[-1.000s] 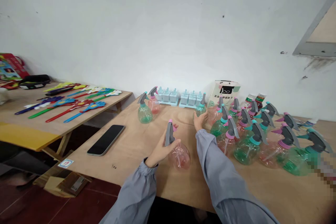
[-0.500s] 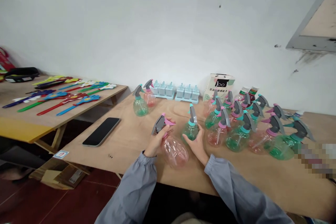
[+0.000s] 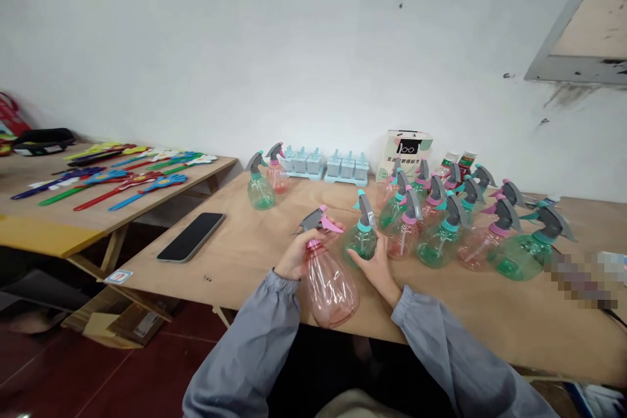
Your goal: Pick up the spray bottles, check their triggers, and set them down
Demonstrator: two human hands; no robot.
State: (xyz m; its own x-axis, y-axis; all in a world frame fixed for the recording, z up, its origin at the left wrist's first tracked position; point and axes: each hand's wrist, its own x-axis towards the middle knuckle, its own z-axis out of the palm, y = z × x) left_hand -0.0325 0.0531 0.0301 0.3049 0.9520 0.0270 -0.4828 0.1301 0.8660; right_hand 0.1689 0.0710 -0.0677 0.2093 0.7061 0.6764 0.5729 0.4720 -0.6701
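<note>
The only view comes from a camera on the person's head, facing forward and down across the table [image 3: 240,255] to the wall [image 3: 220,52] behind it. The left hand [image 3: 295,255] and right hand [image 3: 376,268] are near the camera, low in the middle, with the sleeves [image 3: 245,343] entering from the bottom edge. The view is wide, taking in a second table [image 3: 44,235] at the left and floor [image 3: 166,353] below.

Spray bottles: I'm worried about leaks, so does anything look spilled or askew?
No spill shows on the table. The pink bottle looks askew: it tilts in the left hand, while the green bottle in the right hand stands nearly upright.
</note>
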